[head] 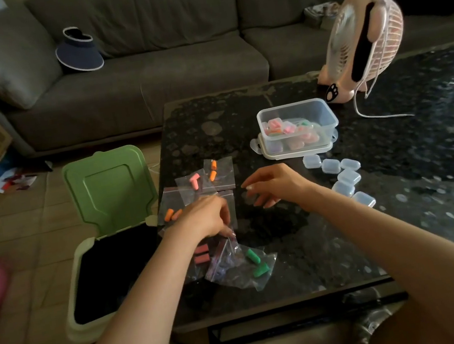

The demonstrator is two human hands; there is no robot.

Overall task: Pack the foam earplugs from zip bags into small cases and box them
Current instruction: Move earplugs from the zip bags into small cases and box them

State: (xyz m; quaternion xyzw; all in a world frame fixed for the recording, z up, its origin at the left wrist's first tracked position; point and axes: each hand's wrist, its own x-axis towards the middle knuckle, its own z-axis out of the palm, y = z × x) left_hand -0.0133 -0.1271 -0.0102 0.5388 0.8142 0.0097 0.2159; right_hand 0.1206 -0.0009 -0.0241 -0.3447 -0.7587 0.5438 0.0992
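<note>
A long grey fabric sofa [145, 74] is running along the far wall; before it a dark speckled glass-topped low table [396, 160] is bearing the work. A pale green plastic waste bin [109, 190] is standing open at the table's left edge; a pink cat-shaped desk fan [361, 34] is sitting at the far side. Near the fan, a clear rectangular plastic box [299, 109] is holding filled cases in pastel colours. The left hand [206, 216] is reaching down, its fingertips pinching the top of a clear zip bag [233, 260] containing green foam earplugs [256, 262]; the right hand [275, 185] is hovering just beside it, fingers loosely spread and gripping nothing visible. Further clear zip bags [222, 180] are lying scattered around the left hand, enclosing orange earplugs [213, 169] and pink earplugs [194, 181]. Small empty translucent cases [342, 177] are lying in a curved row to the right of the right hand.
</note>
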